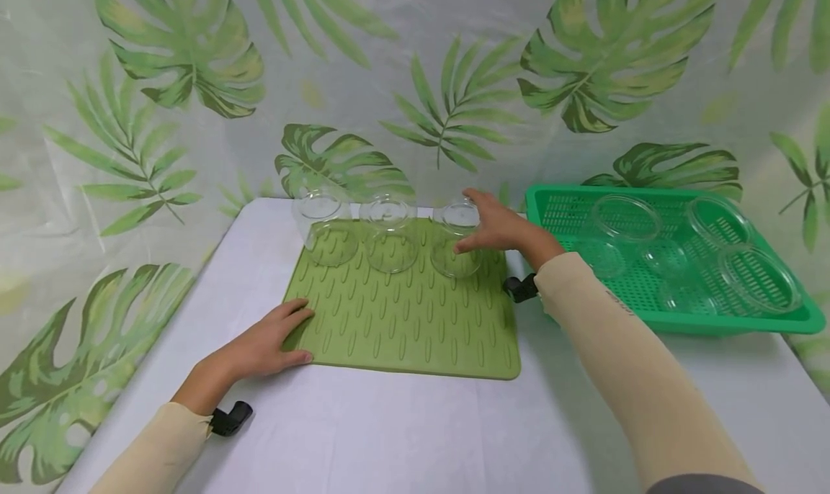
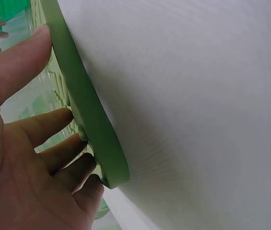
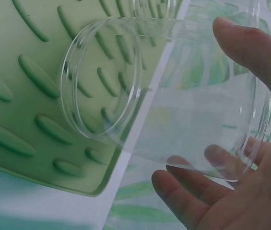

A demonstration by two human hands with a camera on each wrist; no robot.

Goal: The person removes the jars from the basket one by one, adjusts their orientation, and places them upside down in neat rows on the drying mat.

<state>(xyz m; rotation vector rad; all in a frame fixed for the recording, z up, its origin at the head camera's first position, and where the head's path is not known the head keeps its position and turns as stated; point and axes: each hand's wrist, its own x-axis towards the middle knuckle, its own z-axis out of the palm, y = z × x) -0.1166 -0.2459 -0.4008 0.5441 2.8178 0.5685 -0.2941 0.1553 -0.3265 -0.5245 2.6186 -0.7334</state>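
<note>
My right hand (image 1: pixel 498 224) is around a clear glass cup (image 3: pixel 183 96) at the far right corner of the green ribbed mat (image 1: pixel 402 328). The thumb lies across one side of this cup, with fingers behind its upper end. The cup stands mouth down, its wider rim at the mat. Two more clear cups, a middle one (image 1: pixel 390 245) and a left one (image 1: pixel 331 243), stand mouth down in the same row. At the mat's near left edge rests my left hand (image 1: pixel 262 344), its thumb and fingertips touching the edge (image 2: pixel 89 100).
A green slotted basket (image 1: pixel 648 326) stands to the right of the mat, holding several clear glass cups with wide rims up. White cloth (image 1: pixel 389 436) covers the table. Behind it hangs a leaf-patterned curtain (image 1: pixel 447 19).
</note>
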